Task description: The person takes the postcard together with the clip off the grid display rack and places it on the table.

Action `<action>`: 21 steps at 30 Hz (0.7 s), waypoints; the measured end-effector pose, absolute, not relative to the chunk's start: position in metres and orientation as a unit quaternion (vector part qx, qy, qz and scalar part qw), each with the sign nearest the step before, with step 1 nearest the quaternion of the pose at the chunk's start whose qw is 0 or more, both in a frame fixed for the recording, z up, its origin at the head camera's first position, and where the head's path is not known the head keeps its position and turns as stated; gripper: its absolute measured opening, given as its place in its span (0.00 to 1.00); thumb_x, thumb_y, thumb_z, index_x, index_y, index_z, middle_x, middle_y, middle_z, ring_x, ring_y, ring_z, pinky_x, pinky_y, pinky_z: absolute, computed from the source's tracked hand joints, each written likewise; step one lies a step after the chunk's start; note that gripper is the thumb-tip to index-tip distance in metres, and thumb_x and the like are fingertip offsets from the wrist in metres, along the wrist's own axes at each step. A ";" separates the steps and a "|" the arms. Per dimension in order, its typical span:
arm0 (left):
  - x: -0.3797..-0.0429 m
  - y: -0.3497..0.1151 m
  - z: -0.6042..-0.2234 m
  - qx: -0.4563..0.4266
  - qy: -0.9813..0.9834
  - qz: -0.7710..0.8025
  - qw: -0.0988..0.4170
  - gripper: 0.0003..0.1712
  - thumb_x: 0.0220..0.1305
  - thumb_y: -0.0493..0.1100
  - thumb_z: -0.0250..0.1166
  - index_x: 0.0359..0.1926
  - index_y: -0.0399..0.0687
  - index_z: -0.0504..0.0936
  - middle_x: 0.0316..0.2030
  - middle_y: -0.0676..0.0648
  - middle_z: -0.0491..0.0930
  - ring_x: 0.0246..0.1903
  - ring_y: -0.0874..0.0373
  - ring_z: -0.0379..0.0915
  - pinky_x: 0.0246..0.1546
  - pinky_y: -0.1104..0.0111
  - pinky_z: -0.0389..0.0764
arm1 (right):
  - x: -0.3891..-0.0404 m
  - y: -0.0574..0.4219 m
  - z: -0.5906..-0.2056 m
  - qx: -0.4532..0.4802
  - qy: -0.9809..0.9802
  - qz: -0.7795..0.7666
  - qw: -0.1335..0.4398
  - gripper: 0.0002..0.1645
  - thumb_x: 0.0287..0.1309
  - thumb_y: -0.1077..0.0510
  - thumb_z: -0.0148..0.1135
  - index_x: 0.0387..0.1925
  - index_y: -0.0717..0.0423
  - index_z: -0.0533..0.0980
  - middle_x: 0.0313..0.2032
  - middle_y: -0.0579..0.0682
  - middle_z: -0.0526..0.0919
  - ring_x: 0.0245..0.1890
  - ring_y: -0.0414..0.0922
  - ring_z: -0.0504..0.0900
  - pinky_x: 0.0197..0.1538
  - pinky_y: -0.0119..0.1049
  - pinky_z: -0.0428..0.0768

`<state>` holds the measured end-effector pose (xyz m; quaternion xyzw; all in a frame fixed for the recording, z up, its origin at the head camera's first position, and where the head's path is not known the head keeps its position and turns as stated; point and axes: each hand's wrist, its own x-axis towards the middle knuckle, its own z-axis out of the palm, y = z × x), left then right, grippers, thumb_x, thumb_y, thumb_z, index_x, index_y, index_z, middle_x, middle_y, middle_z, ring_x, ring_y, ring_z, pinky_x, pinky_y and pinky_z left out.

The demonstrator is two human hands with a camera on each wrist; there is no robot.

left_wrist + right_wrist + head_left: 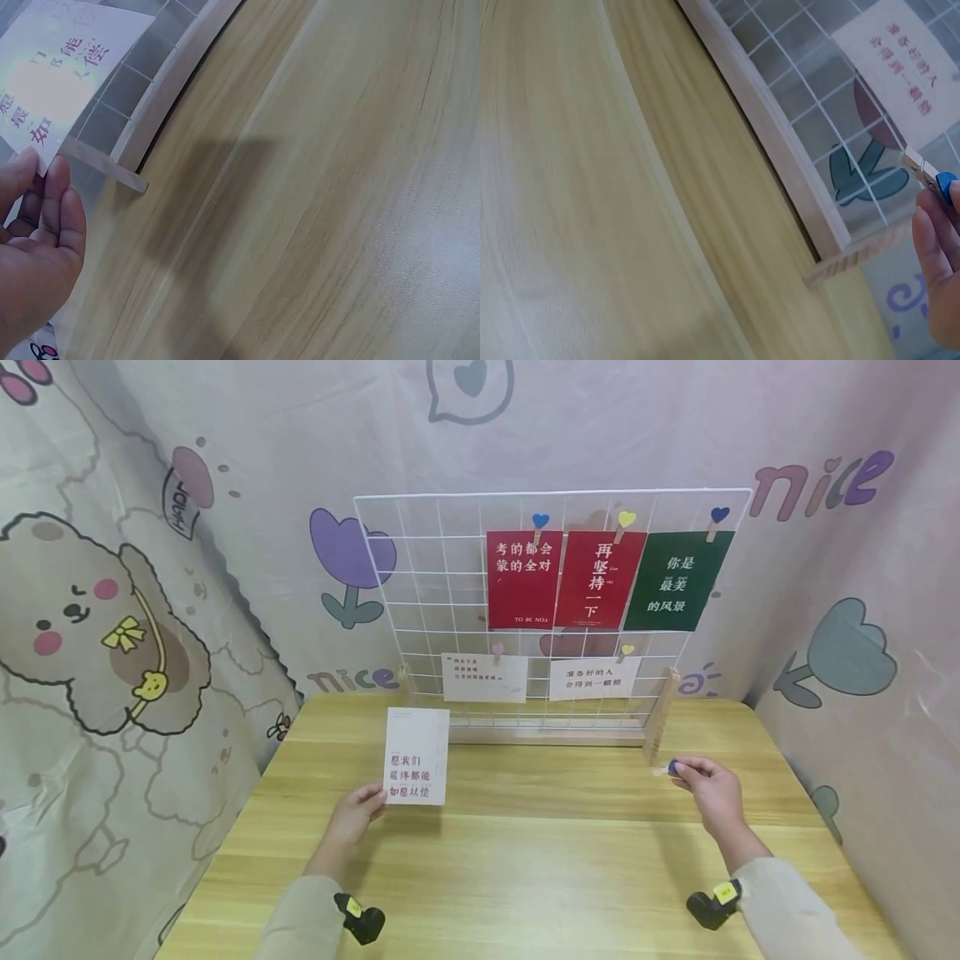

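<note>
My left hand [356,817] pinches a white card [417,752] with red printed characters by its lower left corner, upright above the table. In the left wrist view, the thumb and fingers grip the corner of that card [71,56], and glare washes out part of the print. On the right, my right hand [712,789] pinches a small wooden clothespin [922,169] with a blue heart on it, just in front of the rack's right foot. A white wire grid rack [420,585] on a wooden base stands at the back between the two hands.
Along the grid's upper part hang two red cards [523,581] and a green card [678,583], each under a heart clothespin. Two white cards [483,678] are clipped lower down. The rack's wooden base [525,737] sits on the wood-grain table [540,868]. Printed curtains surround it.
</note>
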<state>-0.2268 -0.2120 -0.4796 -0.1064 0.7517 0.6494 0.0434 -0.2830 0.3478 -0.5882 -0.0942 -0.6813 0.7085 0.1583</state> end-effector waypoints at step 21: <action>-0.219 -0.220 -0.492 -0.132 0.757 0.638 0.054 0.18 0.59 0.34 0.52 0.48 0.26 0.66 0.42 0.37 0.71 0.35 0.59 0.70 0.50 0.57 0.66 | -0.255 0.354 -0.587 -0.166 -0.672 0.710 0.128 0.15 0.45 0.59 0.63 0.35 0.64 0.73 0.29 0.46 0.77 0.29 0.36 0.79 0.34 0.28 0.76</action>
